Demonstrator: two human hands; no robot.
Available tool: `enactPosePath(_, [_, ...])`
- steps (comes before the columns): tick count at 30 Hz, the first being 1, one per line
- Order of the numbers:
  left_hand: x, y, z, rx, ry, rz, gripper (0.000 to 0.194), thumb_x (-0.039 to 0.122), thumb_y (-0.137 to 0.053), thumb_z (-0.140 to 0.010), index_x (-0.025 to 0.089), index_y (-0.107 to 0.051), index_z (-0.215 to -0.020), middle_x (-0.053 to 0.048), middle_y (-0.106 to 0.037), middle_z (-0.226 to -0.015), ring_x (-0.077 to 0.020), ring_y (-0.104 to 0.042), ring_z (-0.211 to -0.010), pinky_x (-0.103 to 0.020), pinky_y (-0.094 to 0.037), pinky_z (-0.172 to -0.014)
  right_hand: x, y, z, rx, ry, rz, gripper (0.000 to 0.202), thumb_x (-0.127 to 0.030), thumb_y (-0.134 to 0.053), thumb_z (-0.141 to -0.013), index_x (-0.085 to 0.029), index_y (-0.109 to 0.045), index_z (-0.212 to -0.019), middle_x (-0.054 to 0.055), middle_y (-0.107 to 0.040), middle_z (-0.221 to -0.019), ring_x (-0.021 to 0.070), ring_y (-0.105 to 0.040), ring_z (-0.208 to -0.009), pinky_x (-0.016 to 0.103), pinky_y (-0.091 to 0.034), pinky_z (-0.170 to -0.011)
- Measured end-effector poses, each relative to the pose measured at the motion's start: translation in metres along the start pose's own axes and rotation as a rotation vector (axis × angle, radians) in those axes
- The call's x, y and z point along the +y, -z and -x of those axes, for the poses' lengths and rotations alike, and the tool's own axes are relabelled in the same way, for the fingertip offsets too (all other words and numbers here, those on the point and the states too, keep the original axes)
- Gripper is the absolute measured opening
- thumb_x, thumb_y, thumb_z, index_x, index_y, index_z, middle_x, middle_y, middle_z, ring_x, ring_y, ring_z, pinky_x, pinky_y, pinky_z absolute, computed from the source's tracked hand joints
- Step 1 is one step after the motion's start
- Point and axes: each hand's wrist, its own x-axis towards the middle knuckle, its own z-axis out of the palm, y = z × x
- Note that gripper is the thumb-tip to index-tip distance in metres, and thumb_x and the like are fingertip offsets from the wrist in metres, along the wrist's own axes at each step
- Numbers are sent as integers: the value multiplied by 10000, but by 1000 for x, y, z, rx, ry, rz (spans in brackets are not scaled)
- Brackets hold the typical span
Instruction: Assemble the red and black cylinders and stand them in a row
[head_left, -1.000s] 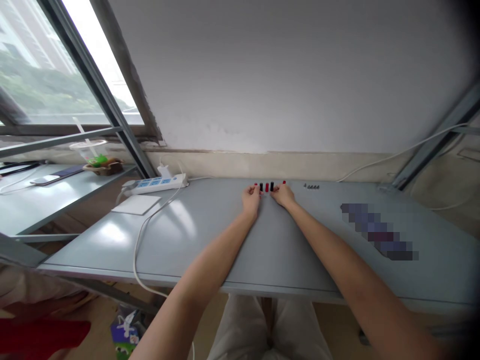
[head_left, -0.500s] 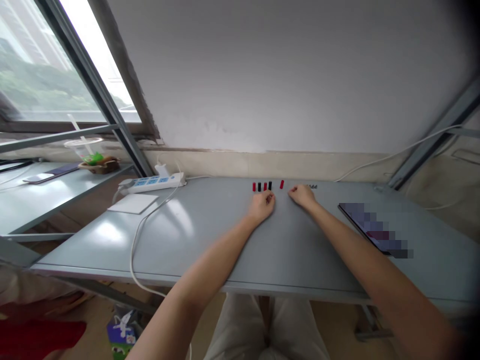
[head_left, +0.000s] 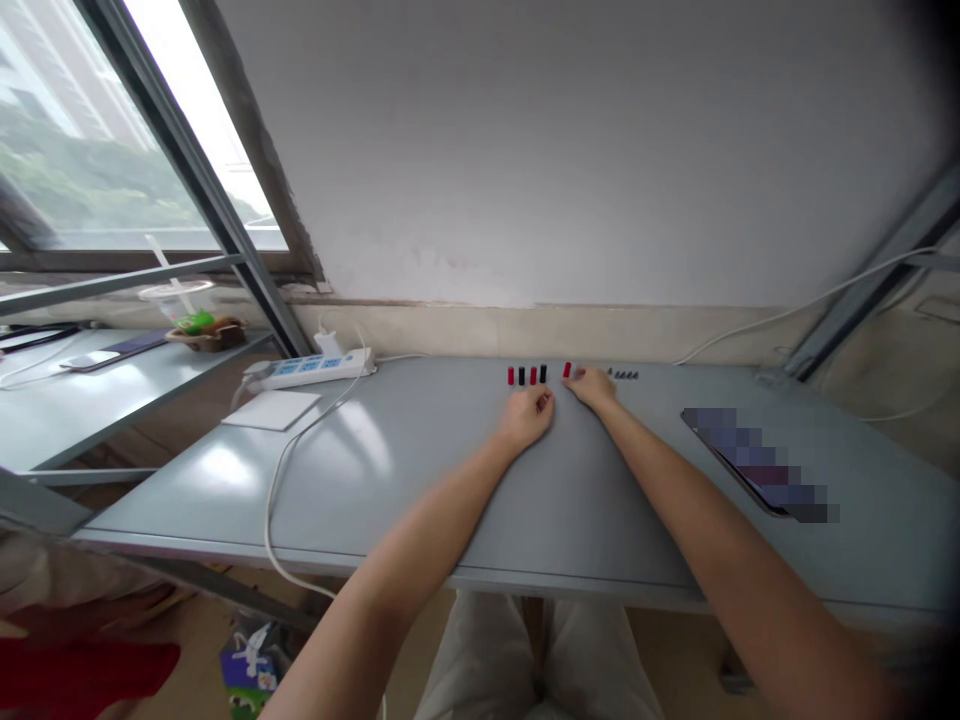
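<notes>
A short row of small upright cylinders, red (head_left: 511, 376) and black (head_left: 522, 376) by turns, stands towards the back of the grey desk. Just in front of its right end rests my left hand (head_left: 527, 415), fingers curled; what they hold, if anything, is too small to tell. A separate red cylinder (head_left: 567, 370) leans slightly, a little to the right of the row. My right hand (head_left: 592, 386) has its fingertips pinched together close by that cylinder; whether they touch it or hold something small is unclear. Several tiny dark pieces (head_left: 627, 375) lie right of this hand.
A tablet-like device (head_left: 739, 465), partly pixelated, lies on the right of the desk (head_left: 420, 450). On the left are a power strip (head_left: 319, 368), a white flat square (head_left: 271, 410) and a white cable (head_left: 276, 480) running over the front edge. A wall closes off the back.
My right hand has moved left, up to the separate red cylinder, uncovering more of the tiny dark pieces. My left hand stays in place. The whole view has shifted slightly.
</notes>
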Motion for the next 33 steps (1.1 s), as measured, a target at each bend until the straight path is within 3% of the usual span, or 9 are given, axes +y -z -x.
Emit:
enactPosePath(7, [-6,-3,0,0,-19,-17,175,234,-457,-806,164,-618,-799,-3,-572,-604,-108,-481,-548,-232,-377,-566,-5,-5,3,3,58,-10,290,-358,-533,-793,-195,-644,-1006,101,-670,-1008,223,-597,-971,317,-414,-815])
enactPosePath(14, [-1,-1,0,-14,-23,-28,177,226,-455,-813,160,-619,-793,-18,-588,-612,-114,-492,-550,-242,-387,-570,2,5,24,-8,139,-17,218,-302,-547,-785,-168,-656,-918,91,-682,-922,200,-613,-854,282,-427,-726])
enactPosePath(18, [-1,-1,0,-18,-8,-29,187,222,-469,-811,159,-631,-881,-28,-614,-650,-126,-525,-584,-249,-415,-604,-2,16,39,-119,185,-106,158,-291,-601,-736,-155,-664,-787,58,-675,-766,161,-596,-713,239,-415,-627])
enactPosePath(23, [-3,-2,0,-11,-11,-41,333,226,-476,-821,181,-559,-1141,-47,-661,-805,-141,-563,-657,-262,-445,-659,-16,23,50,-309,382,-167,132,-263,-589,-722,-153,-652,-685,22,-644,-651,132,-558,-616,217,-392,-571])
enactPosePath(33, [-7,-1,-3,35,55,-22,174,156,-491,-797,174,-600,-931,-37,-635,-775,-136,-556,-686,-264,-442,-695,-16,37,52,-296,475,-15,187,-369,-620,-740,-193,-680,-756,20,-672,-720,155,-586,-687,231,-405,-617])
